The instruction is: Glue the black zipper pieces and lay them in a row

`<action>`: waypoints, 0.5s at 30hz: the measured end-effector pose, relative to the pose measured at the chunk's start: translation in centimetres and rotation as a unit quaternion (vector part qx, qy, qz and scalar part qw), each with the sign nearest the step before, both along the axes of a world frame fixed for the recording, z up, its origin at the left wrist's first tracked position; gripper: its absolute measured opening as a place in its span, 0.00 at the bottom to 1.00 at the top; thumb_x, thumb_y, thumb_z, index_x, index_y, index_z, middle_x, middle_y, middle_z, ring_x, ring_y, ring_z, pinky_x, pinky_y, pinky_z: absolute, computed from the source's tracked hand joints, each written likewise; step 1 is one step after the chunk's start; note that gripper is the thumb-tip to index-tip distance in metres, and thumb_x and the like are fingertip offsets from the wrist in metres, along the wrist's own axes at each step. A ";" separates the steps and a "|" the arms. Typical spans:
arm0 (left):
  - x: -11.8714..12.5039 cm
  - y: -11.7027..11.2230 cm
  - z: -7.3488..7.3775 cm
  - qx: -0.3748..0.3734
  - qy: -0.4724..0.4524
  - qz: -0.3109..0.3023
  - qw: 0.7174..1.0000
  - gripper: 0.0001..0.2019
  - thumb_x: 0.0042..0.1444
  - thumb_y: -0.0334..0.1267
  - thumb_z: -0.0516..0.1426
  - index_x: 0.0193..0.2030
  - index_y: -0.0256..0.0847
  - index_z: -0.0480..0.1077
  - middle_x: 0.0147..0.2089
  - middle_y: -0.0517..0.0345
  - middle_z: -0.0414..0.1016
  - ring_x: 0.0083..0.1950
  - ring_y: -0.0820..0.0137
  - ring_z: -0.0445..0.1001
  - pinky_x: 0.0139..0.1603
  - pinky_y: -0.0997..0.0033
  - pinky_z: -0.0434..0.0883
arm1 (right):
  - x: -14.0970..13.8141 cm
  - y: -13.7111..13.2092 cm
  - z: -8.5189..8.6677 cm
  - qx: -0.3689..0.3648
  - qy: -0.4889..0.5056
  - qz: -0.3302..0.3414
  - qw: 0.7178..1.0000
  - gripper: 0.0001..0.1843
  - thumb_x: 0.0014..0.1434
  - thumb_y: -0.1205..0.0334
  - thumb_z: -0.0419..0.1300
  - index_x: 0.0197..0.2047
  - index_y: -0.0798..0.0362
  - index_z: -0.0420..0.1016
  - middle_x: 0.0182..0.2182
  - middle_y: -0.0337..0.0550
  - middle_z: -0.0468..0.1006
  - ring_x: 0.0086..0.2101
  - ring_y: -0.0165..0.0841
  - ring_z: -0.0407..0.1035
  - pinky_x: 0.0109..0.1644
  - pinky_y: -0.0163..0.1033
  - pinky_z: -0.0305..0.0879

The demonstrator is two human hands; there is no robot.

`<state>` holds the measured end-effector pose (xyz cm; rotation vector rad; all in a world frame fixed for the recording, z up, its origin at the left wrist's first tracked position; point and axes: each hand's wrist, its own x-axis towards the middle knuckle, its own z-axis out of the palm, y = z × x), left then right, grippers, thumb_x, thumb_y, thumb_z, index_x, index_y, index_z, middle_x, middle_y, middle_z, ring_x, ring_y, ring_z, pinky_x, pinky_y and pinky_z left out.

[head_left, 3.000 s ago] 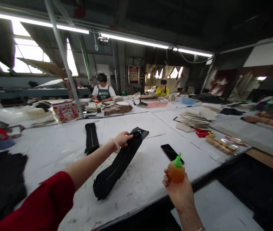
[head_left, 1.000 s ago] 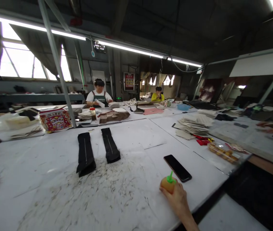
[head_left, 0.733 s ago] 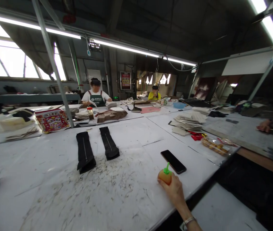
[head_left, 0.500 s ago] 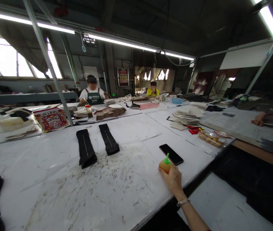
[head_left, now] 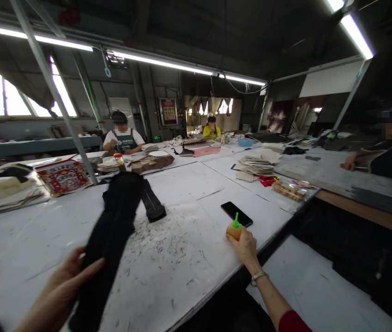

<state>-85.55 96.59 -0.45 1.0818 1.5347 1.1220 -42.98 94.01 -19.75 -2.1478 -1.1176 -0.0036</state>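
Note:
My left hand (head_left: 61, 286) is closed on a long black fabric piece (head_left: 108, 235), thumb on top, held up over the left part of the white table (head_left: 175, 276). Behind it lies a shorter black strip (head_left: 152, 203) with a pale line down its middle. A second such strip is mostly or wholly hidden by the held piece. Near the right edge of the table, my right hand (head_left: 246, 249) is wrapped around a small squeeze bottle (head_left: 234, 232) with a green nozzle and yellow-orange contents. Just beyond the bottle lies a black phone (head_left: 236, 214).
Stacked pale sheets (head_left: 256, 163), a red packet (head_left: 267, 180) and a clear food box (head_left: 289, 190) lie beyond the phone. At left stands a patterned red box (head_left: 62, 176) beside a metal pole (head_left: 57, 101). Co-workers sit across the table and at right.
My left hand has come into view from the lower left, holding the long black piece, which now covers one strip. My right hand keeps hold of the bottle. The view has shifted slightly right.

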 end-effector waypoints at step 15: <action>20.4 3.1 -16.1 -0.214 -0.165 -0.320 0.908 0.26 0.37 0.36 0.72 0.42 0.39 0.67 0.32 0.53 0.79 0.29 0.64 0.78 0.28 0.69 0.74 | -5.3 -8.2 -0.7 0.154 0.151 0.070 0.974 0.25 0.58 0.49 0.58 0.55 0.54 0.70 0.50 0.55 0.77 0.51 0.48 0.71 0.56 0.55 0.66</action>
